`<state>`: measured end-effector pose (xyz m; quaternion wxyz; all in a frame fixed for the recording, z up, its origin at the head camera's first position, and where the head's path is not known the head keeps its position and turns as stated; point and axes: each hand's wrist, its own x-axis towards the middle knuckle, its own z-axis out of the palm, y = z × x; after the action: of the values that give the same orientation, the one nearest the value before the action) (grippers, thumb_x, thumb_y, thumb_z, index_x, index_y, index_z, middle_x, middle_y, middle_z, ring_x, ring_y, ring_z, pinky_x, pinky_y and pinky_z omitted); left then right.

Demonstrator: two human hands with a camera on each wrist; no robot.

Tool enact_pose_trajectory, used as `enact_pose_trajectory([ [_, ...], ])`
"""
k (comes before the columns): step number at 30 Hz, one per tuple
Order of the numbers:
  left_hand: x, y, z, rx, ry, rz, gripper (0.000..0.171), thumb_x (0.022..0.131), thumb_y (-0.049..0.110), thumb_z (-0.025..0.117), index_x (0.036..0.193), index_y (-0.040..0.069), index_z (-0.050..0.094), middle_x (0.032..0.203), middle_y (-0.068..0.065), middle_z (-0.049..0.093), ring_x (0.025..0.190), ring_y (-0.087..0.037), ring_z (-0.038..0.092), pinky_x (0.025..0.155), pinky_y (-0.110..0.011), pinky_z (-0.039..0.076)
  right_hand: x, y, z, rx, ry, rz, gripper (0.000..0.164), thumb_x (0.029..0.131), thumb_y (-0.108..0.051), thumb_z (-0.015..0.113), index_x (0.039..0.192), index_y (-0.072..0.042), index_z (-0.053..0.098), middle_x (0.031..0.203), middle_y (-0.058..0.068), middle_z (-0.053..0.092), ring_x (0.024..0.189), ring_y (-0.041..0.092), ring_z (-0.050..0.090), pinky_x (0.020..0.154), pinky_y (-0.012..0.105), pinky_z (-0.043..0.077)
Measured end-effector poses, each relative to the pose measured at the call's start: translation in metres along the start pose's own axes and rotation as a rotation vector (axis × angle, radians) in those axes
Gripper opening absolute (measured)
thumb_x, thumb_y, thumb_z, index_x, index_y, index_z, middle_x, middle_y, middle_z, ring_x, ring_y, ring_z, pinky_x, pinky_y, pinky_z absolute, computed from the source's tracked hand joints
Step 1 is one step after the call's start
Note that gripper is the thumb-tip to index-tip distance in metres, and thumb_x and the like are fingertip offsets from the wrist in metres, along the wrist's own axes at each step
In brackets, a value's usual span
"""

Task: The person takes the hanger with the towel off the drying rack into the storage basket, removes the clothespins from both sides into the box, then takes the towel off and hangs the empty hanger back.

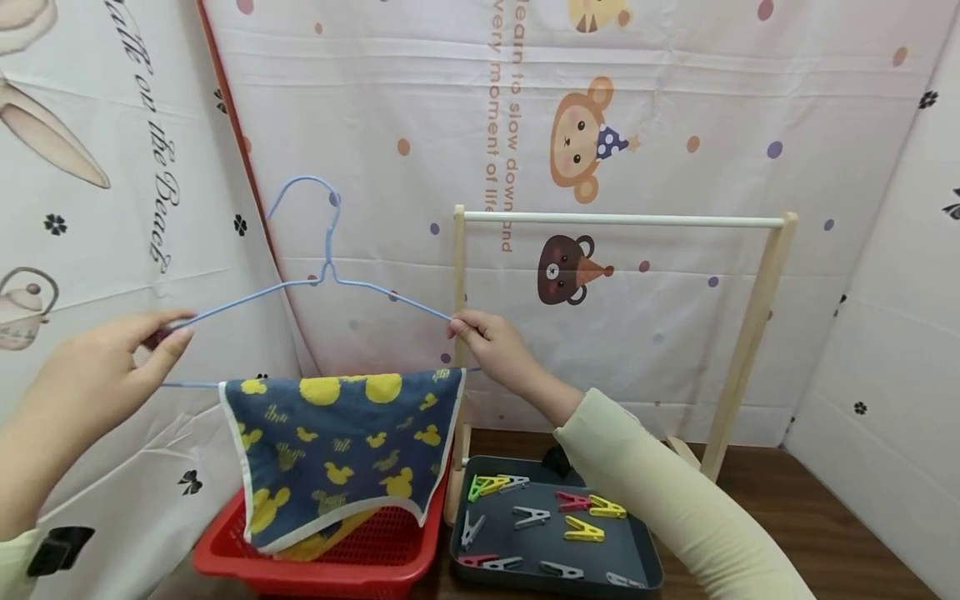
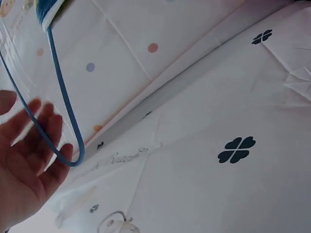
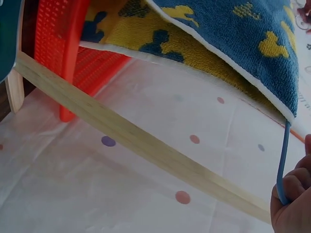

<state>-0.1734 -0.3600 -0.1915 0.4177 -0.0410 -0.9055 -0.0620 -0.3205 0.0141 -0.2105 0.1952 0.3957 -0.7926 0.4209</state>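
By the red basket, the left hand and right hand pinch a blue hanger, towel draped over its lower bar, seemingly mid-hanging, a level lift to the rail likely needed next.

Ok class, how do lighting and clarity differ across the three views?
Head view: brightest, with the patterned cloth clear; left wrist view: dimmer, the left hand shadowed against paler sheeting; right wrist view: also dim, though the cloth's texture shows.
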Motion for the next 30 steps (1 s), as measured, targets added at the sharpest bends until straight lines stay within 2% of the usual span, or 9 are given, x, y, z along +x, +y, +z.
enact_pose_trajectory([
  [1, 0.0, 0.004, 0.0, -0.002, 0.02, -0.004, 0.039, 0.106, 0.024, 0.053, 0.132, -0.004, 0.059, 0.114, -0.034, 0.065, 0.095, -0.051, 0.059, 0.077, -0.062, 0.048, -0.001, -0.001, -0.002, 0.001, 0.009, 0.014, 0.026, 0.107, -0.016, 0.052, 0.098, 0.0, 0.07, 0.077, 0.01, 0.058, 0.071, 0.016, 0.04, 0.07, 0.027, 0.036],
  [4, 0.001, 0.017, 0.004, -0.036, 0.144, 0.035, 0.042, 0.104, 0.022, 0.056, 0.14, 0.0, 0.054, 0.13, -0.036, 0.057, 0.117, -0.058, 0.051, 0.095, -0.072, 0.039, -0.003, -0.004, -0.009, 0.006, 0.031, 0.057, 0.026, 0.108, -0.016, 0.052, 0.098, 0.0, 0.07, 0.069, 0.003, 0.043, 0.067, 0.017, 0.035, 0.065, 0.027, 0.032],
  [7, 0.004, 0.032, 0.012, -0.08, 0.263, 0.173, 0.051, 0.107, 0.041, 0.049, 0.138, 0.001, 0.056, 0.13, -0.032, 0.06, 0.117, -0.054, 0.053, 0.097, -0.069, 0.041, -0.005, -0.008, -0.015, -0.007, 0.04, 0.087, 0.026, 0.108, -0.017, 0.051, 0.099, 0.0, 0.07, 0.069, 0.0, 0.038, 0.066, 0.017, 0.033, 0.063, 0.027, 0.03],
  [10, 0.006, 0.049, 0.025, -0.108, 0.294, 0.322, 0.073, 0.105, 0.063, 0.033, 0.134, 0.001, 0.06, 0.123, -0.028, 0.065, 0.111, -0.049, 0.06, 0.092, -0.064, 0.048, -0.007, -0.01, -0.018, -0.034, 0.04, 0.098, 0.027, 0.108, -0.017, 0.052, 0.1, 0.0, 0.07, 0.069, -0.001, 0.039, 0.066, 0.017, 0.034, 0.063, 0.027, 0.03],
  [13, 0.007, 0.069, 0.037, -0.119, 0.237, 0.411, 0.054, 0.101, 0.049, 0.06, 0.13, 0.003, 0.064, 0.117, -0.023, 0.069, 0.104, -0.042, 0.066, 0.085, -0.059, 0.055, -0.009, -0.011, -0.019, -0.056, 0.03, 0.108, 0.027, 0.108, -0.018, 0.052, 0.1, -0.001, 0.071, 0.068, 0.0, 0.039, 0.064, 0.017, 0.034, 0.062, 0.027, 0.03],
  [17, 0.008, 0.093, 0.054, -0.117, 0.153, 0.476, 0.048, 0.075, 0.014, 0.089, 0.119, 0.007, 0.072, 0.109, -0.014, 0.073, 0.095, -0.033, 0.071, 0.078, -0.051, 0.06, -0.011, -0.011, -0.016, -0.065, 0.01, 0.133, 0.028, 0.108, -0.019, 0.052, 0.102, 0.0, 0.072, 0.069, 0.0, 0.04, 0.065, 0.017, 0.036, 0.062, 0.027, 0.031],
  [21, 0.007, 0.113, 0.07, -0.103, 0.069, 0.491, 0.038, 0.077, 0.018, 0.089, 0.112, 0.012, 0.076, 0.103, -0.009, 0.075, 0.092, -0.027, 0.072, 0.075, -0.044, 0.06, -0.013, -0.009, -0.013, -0.055, 0.009, 0.148, 0.028, 0.108, -0.018, 0.052, 0.103, 0.001, 0.072, 0.069, 0.0, 0.04, 0.066, 0.017, 0.037, 0.063, 0.027, 0.032],
  [26, 0.009, 0.126, 0.081, -0.122, -0.077, 0.375, 0.03, 0.085, 0.02, 0.083, 0.113, 0.012, 0.075, 0.101, -0.008, 0.073, 0.091, -0.026, 0.068, 0.075, -0.044, 0.058, -0.014, -0.007, -0.011, -0.041, 0.029, 0.156, 0.028, 0.108, -0.018, 0.052, 0.102, 0.001, 0.072, 0.07, 0.0, 0.04, 0.066, 0.017, 0.037, 0.064, 0.027, 0.032],
  [30, 0.009, 0.127, 0.088, -0.132, -0.127, 0.31, 0.025, 0.088, 0.019, 0.081, 0.11, 0.01, 0.075, 0.101, -0.009, 0.073, 0.091, -0.028, 0.066, 0.076, -0.047, 0.056, -0.014, -0.007, -0.008, -0.037, 0.023, 0.164, 0.027, 0.107, -0.018, 0.053, 0.103, 0.001, 0.072, 0.069, 0.0, 0.041, 0.067, 0.016, 0.037, 0.064, 0.026, 0.032],
])
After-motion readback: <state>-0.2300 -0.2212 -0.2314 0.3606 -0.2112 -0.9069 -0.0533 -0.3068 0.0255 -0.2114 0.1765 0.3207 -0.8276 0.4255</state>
